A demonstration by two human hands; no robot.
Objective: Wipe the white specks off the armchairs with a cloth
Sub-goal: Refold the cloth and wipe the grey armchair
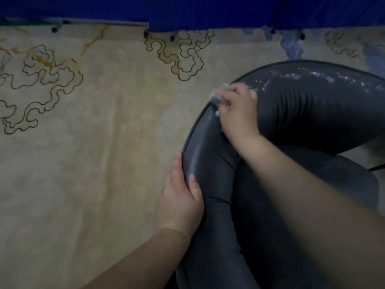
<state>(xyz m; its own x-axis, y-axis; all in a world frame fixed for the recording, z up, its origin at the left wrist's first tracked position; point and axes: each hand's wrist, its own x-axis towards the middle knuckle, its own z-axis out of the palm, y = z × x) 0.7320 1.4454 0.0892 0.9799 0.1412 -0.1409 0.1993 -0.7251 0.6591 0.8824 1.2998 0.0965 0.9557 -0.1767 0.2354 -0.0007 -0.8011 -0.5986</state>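
Observation:
A dark grey armchair with a curved padded backrest fills the right of the head view. White specks lie scattered along the top of its backrest, to the right of my right hand. My right hand presses a small pale cloth onto the backrest's upper left curve, fingers curled round it. My left hand rests lower down on the backrest's outer left edge, thumb on top of the padding and fingers down the outside. The seat shows behind my right forearm.
A beige carpet with dark cloud outlines covers the floor to the left. A blue cloth-draped piece of furniture runs along the top, with small dark feet beneath its hem.

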